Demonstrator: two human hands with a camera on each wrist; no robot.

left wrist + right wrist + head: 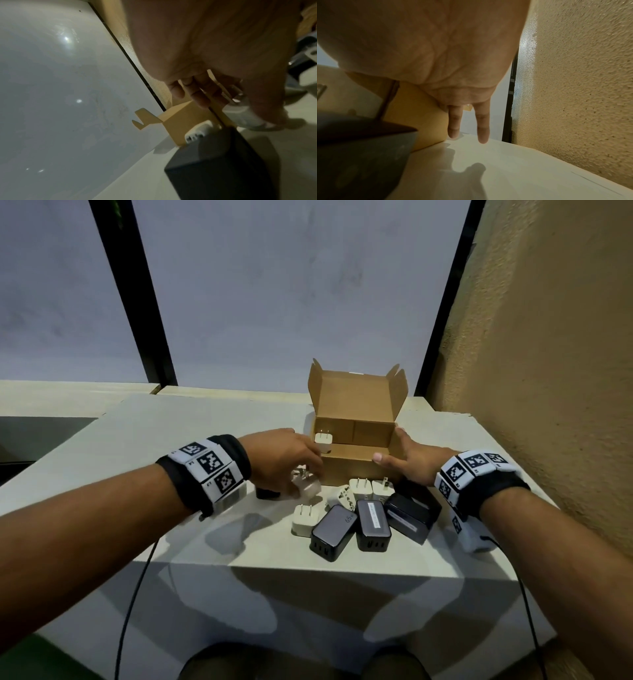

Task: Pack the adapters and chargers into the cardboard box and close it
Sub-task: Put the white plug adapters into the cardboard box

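Note:
The open cardboard box [352, 465] stands mid-table with its lid up. One white charger [323, 442] stands prongs-up in its left compartment. My left hand [301, 474] is just in front of the box's left corner and grips a white adapter [306, 487]; in the left wrist view the curled fingers [199, 97] wrap the adapter [243, 117]. My right hand [394, 450] rests on the box's right end, thumb on the front wall. Its fingers [482, 128] lie straight beside the box [419, 115].
In front of the box lie several white plug adapters [303, 520] and three black chargers [334, 532]. A small black block [267, 493] sits under my left wrist. A textured wall [548, 354] runs close along the table's right edge.

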